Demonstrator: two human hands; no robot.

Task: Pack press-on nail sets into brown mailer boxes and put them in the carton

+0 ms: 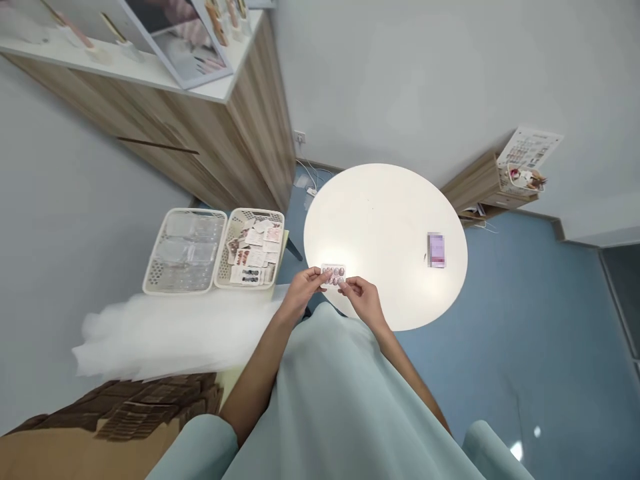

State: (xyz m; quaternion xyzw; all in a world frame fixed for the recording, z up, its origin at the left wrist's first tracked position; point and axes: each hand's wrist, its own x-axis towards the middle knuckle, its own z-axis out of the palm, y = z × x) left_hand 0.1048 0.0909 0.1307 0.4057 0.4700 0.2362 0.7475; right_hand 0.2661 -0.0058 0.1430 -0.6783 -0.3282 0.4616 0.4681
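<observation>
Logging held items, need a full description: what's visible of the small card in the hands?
The small card is flat, pale and rectangular, wider than tall, and looks like paper or plastic. Two rows of glossy, pinkish-silver ovals face the camera; fingers hide some, so no sure count. Any print is too small to read. The left hand grips its left side, thumb across the front; the right hand touches its lower right corner. It is seen against the white table, near its close edge.

Bright; glare on tabletop (pixel 385 233); edges stretched
</observation>
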